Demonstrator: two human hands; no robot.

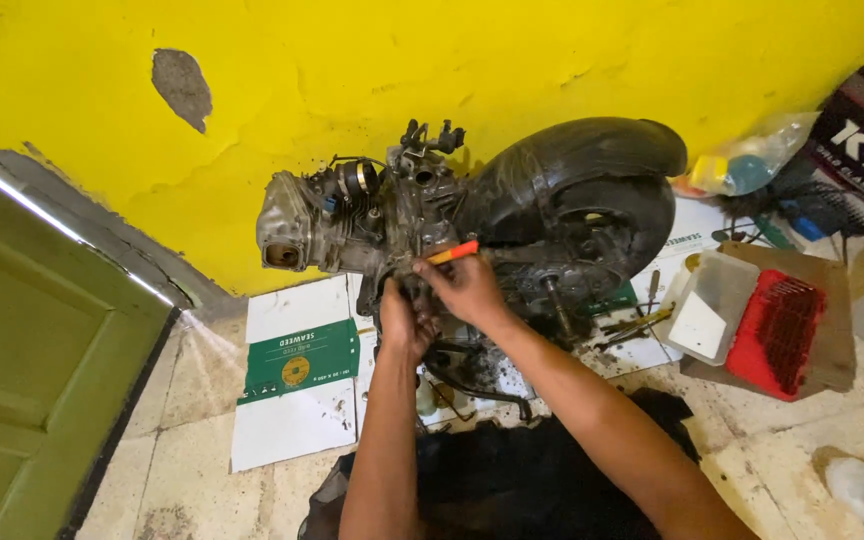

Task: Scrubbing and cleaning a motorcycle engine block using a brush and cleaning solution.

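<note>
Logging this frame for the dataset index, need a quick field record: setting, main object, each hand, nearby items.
setting: tiled floor by a yellow wall, green door at left
main object: dirty scooter engine with its rear wheel, lying on flattened cardboard
right hand: grips an orange-handled tool against the engine
left hand: pressed on the engine casing below the right hand; what its fingers hold is hidden
nearby right: clear plastic tub, red tray, loose hand tools
</note>
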